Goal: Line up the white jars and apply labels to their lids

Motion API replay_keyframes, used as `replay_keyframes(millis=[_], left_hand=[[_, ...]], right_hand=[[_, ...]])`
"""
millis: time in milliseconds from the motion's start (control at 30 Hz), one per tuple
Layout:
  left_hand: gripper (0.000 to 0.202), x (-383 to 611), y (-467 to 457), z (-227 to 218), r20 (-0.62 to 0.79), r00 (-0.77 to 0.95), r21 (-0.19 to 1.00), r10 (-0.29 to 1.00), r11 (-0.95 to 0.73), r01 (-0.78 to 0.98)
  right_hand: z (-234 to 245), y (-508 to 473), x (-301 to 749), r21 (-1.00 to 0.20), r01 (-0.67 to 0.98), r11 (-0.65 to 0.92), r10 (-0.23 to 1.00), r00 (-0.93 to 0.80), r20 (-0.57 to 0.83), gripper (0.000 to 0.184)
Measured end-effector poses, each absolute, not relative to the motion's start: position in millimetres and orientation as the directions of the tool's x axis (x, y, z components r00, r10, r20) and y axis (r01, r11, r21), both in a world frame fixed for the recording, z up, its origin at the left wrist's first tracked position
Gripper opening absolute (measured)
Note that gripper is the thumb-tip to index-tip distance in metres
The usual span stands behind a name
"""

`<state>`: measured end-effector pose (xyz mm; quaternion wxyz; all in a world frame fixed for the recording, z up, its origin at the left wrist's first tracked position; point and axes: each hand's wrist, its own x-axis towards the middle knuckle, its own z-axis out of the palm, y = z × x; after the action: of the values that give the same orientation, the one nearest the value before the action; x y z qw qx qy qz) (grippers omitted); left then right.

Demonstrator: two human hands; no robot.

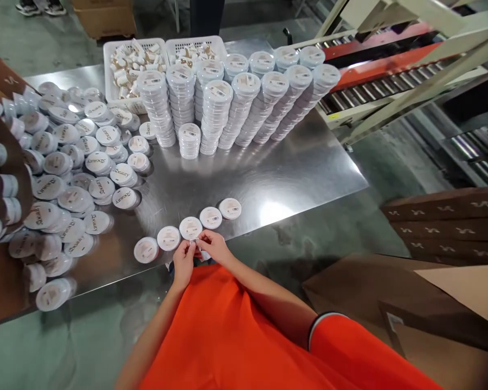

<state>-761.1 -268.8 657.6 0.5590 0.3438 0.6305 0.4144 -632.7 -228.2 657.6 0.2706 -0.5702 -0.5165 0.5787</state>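
Observation:
At the table's near edge my left hand (184, 263) and my right hand (213, 246) meet, fingertips pinched together. Between them is a small whitish piece (193, 241), partly hidden by the fingers; its kind is too small to make out. Just beyond my fingertips lies a round white container (191, 227) with printing on its upper face. It belongs to a slanting row of several alike, from a container (146, 250) at the left end to one (230, 208) at the right. Another pale bit (203, 254) shows below my right hand.
Tall stacks of round containers (217, 114) stand at the back of the metal table (252, 173), with one short stack (189, 141) in front. Loose containers (100, 162) crowd the left beside a tipped carton (4, 157). White baskets (109, 81) hold small capped pieces. A roller conveyor (374, 86) runs behind right.

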Motion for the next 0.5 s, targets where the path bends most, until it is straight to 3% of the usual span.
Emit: replay_keyframes(millis=[133, 200, 367, 500], left_hand=[[0.044, -764, -269, 644, -0.395, -0.238, 0.866, 0.887, 0.446, 0.227], [0.043, -768, -269, 636, -0.342, -0.243, 0.832, 0.908, 0.413, 0.371], [0.026, -775, -264, 625, -0.173, 0.065, 0.731, 0.983, 0.083, 0.678], [0.019, -773, -259, 626, -0.218, 0.209, 0.600, 0.953, -0.038, 0.799]], right_hand=[[652, -215, -629, -0.861, 0.412, -0.299, 0.925, -0.097, -0.367, 0.013], [649, -203, -627, -0.766, 0.571, -0.296, 0.924, -0.033, -0.382, 0.013], [643, -181, -635, -0.509, 0.800, -0.317, 0.880, 0.047, -0.473, 0.015], [639, -182, -649, -0.342, 0.896, -0.283, 0.852, 0.070, -0.519, 0.022]])
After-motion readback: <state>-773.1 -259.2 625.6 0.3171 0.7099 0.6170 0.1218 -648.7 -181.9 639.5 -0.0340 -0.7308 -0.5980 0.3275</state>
